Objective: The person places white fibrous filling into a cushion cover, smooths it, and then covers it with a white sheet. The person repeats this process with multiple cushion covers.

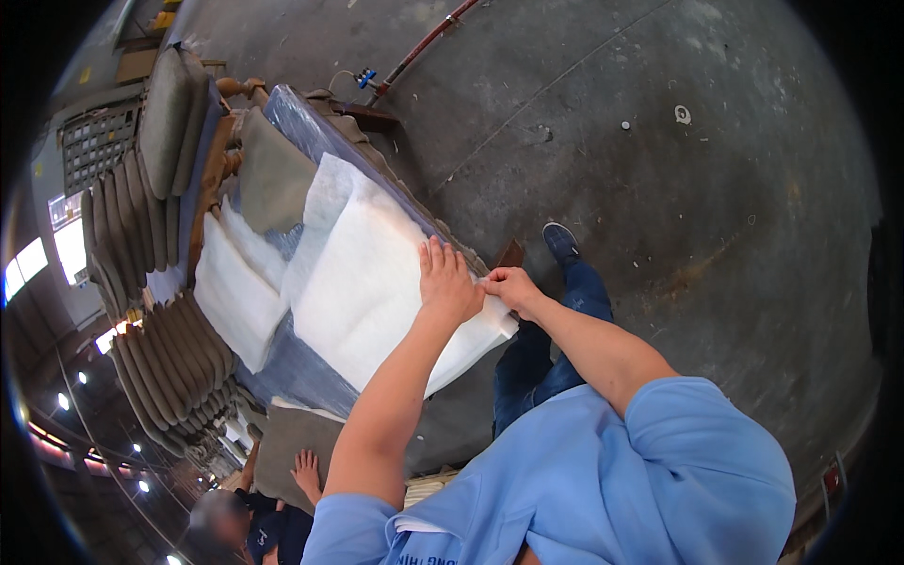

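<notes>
A thick sheet of white batting (pixel 363 273) is spread over a workbench covered in blue-grey plastic (pixel 306 367). My left hand (pixel 450 284) lies on the batting close to its right-hand edge, fingers stretched out and palm down. Just beside it, my right hand (pixel 513 290) pinches that edge between thumb and fingers. More white batting pieces (pixel 231 292) rest to the left on the bench. Farther back on it lies a grey-brown cushion (pixel 271 169).
Stacked grey-brown cushions (pixel 169 367) line the left side, with more cushions (pixel 127 226) behind. At lower left, a co-worker's hand (pixel 306 474) rests on a grey cushion piece (pixel 287 447). A red pipe (pixel 424 47) with a blue valve (pixel 365 78) runs beyond the bench, above the concrete floor (pixel 716 217).
</notes>
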Tool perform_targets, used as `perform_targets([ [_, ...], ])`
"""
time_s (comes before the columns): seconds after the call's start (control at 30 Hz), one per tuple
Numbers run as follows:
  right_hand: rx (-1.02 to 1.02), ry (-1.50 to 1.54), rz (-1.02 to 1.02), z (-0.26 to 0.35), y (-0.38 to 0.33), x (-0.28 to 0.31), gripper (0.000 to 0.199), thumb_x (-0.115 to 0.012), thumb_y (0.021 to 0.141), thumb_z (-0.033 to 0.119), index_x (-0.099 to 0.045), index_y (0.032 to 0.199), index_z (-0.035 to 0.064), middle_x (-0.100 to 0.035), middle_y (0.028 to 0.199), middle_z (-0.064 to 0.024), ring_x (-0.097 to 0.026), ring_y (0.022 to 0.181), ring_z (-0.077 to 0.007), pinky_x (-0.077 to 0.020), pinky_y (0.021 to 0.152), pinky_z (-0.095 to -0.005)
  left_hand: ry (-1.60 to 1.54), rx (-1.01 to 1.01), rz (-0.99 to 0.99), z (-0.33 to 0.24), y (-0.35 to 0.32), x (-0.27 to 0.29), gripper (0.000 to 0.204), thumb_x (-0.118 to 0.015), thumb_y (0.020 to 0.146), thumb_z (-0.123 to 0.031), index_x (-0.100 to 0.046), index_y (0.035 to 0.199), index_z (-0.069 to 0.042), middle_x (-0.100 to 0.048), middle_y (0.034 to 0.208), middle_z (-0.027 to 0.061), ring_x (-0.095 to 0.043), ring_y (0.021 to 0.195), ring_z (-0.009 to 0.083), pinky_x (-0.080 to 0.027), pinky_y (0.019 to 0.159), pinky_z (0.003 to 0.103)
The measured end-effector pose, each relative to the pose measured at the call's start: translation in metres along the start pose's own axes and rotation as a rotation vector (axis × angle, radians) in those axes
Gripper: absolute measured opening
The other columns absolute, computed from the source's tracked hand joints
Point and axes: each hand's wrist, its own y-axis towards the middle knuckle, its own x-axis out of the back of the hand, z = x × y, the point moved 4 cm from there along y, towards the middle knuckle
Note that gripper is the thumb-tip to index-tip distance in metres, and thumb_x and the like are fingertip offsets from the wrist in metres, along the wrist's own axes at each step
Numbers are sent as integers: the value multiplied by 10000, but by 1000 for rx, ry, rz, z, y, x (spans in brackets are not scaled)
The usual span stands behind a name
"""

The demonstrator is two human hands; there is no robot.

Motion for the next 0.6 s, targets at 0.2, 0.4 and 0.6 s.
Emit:
perform_targets([
  [0.2, -156, 103, -17, -3, -20, 23, 172, -721, 976, 243, -707, 946, 74, -668, 868, 14, -568, 744, -89, -479, 635, -284, 37, 66, -2, -6, 3, -5, 738, -476, 980, -448, -417, 1555, 10, -319, 1657, 211, -105, 1580, 425, 54, 1264, 571],
  [0.4, 51, -42, -87, -25, -23, 4, 140, -724, 970, 207, -701, 926, 77, -648, 810, 28, -533, 719, -73, -443, 629, -273, -153, 44, -135, -8, 2, 1, 632, -524, 993, -399, -505, 1495, -15, -400, 1616, 174, -194, 1559, 419, -27, 1269, 580],
  [0.6, 183, -109, -121, -34, -12, 1, 127, -711, 968, 189, -718, 950, 63, -645, 796, 22, -541, 711, -77, -440, 635, -272, -379, -315, -406, -11, -47, -5, 433, -637, 952, -233, -622, 1328, -20, -559, 1432, 179, -408, 1453, 402, -269, 1222, 571],
])
